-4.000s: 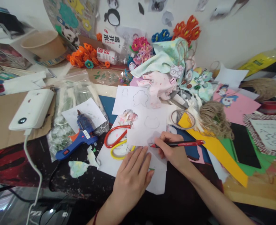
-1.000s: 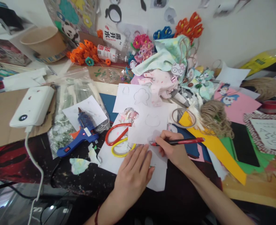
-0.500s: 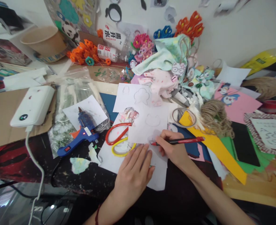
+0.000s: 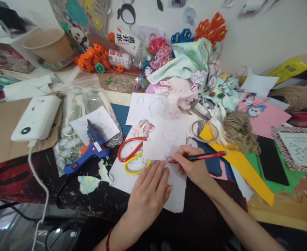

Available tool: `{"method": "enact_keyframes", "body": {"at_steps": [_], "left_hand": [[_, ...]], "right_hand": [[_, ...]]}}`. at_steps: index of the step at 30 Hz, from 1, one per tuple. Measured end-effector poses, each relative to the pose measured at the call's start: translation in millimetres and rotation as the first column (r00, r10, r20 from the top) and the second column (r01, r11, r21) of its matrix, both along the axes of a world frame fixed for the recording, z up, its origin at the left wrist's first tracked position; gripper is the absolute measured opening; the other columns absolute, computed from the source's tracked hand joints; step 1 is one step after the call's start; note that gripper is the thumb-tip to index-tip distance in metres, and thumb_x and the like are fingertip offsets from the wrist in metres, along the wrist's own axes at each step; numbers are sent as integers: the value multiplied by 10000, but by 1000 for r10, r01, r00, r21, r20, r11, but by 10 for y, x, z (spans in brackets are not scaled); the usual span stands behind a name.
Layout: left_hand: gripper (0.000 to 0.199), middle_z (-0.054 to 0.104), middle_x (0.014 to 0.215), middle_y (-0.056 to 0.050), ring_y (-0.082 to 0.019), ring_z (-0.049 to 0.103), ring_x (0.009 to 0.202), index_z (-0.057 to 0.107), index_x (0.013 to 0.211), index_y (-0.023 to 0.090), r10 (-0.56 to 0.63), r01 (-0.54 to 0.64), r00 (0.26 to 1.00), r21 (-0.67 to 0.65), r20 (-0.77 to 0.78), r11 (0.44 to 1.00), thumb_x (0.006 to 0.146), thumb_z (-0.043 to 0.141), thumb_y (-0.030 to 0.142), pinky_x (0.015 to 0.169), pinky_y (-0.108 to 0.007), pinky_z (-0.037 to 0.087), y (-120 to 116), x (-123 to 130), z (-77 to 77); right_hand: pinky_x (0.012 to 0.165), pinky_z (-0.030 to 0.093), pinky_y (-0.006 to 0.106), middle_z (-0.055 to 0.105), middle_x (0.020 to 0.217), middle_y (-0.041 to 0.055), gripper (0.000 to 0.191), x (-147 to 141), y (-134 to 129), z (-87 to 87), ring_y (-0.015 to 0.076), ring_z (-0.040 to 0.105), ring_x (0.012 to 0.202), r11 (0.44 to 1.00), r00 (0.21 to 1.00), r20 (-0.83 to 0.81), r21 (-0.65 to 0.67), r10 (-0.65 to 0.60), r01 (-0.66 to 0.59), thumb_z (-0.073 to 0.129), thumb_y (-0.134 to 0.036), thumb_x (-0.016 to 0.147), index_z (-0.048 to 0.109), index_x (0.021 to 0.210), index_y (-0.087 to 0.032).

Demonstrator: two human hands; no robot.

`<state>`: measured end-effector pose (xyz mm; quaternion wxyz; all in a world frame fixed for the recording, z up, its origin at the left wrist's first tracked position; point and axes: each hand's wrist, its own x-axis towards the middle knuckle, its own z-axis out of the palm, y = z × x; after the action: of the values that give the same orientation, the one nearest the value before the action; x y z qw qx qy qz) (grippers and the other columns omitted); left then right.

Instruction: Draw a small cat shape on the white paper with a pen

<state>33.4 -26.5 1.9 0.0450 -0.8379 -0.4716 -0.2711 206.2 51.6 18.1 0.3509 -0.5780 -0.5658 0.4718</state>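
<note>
My right hand (image 4: 191,165) is closed around a red and black pen (image 4: 205,157), its tip at the lower edge of a white sheet (image 4: 158,143). A faint pencil outline with two pointed ears (image 4: 170,134) shows on that sheet. My left hand (image 4: 149,188) lies flat with its fingers stretched out over the papers, just left of the pen tip. Beside its fingertips are a red loop (image 4: 128,141) and a yellow loop (image 4: 132,170) that look like scissor handles; any blades are hidden. Farther back, another white sheet (image 4: 145,109) bears a cloud-like pencil outline.
On the left are a blue glue gun (image 4: 94,148) lying on paper, a plastic bag (image 4: 72,104) and a white power bank (image 4: 37,118) with a cable. On the right lie yellow card (image 4: 247,174), a black phone (image 4: 272,160) and twine (image 4: 241,130). Fabric (image 4: 175,90) is heaped behind.
The pen has shifted very slightly, its tip a little right and its back end a touch left and up. My left hand and the sheets look unmoved.
</note>
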Motion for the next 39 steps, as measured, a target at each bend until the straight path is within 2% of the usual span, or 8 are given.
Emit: {"method": "enact_keyframes", "body": {"at_steps": [4,10,16,22,29,35,39], "left_hand": [[328,673,1346,-136,-264,637,1245,678,1235,88,-1,1,1000,-7,2,1000,1009,483,225,1077,-398,470,-2,0,-2],[327,671,1349,-136,-264,635,1247,678,1234,86,0,0,1000,-4,2,1000,1006,485,217,1082,-399,465,-1,5,-9],[328,672,1346,-137,-265,633,1249,682,1227,79,-4,4,1000,-5,-6,1000,1004,484,217,1089,-397,455,-1,-6,-9],[328,672,1345,-141,-268,632,1250,683,1224,75,-9,9,1000,-2,-8,1000,1004,481,209,1076,-398,462,-2,-1,-4],[329,676,1343,-130,-260,635,1247,682,1227,83,-1,1,1000,1,1,1000,1010,477,220,1075,-392,466,0,5,-1],[335,680,1335,-130,-262,644,1235,694,1208,79,1,-1,1000,6,4,1000,1024,457,228,1061,-394,464,7,9,1],[334,682,1333,-127,-260,644,1234,694,1208,80,6,-6,1000,7,3,1000,1026,460,234,1065,-395,461,3,9,-9]], "right_hand": [[332,331,193,528,373,-44,319,1,4,4,81,434,294,1000,1000,5,0,7,-7,633,-234,793,525,494,-207],[347,365,202,552,401,-36,353,-3,-3,-7,92,465,313,1000,1000,-30,-9,-3,3,648,-311,832,529,516,-210],[335,333,197,518,372,-47,320,-3,0,5,84,438,298,1000,1000,18,-10,4,-4,632,-240,786,511,491,-210],[347,361,204,542,389,-41,338,-5,-3,10,92,457,310,1000,1000,-2,-17,-1,1,642,-285,811,510,508,-215],[328,329,200,514,361,-47,318,-9,6,16,88,441,289,1000,1000,22,-4,2,-2,638,-245,773,514,482,-213],[339,365,203,547,389,-35,330,-7,-2,2,95,461,309,1000,1000,-7,-15,-3,3,640,-298,809,526,512,-213],[337,339,199,523,371,-45,318,1,4,9,87,444,299,1000,1000,26,3,14,-14,625,-245,792,518,494,-211]]}}
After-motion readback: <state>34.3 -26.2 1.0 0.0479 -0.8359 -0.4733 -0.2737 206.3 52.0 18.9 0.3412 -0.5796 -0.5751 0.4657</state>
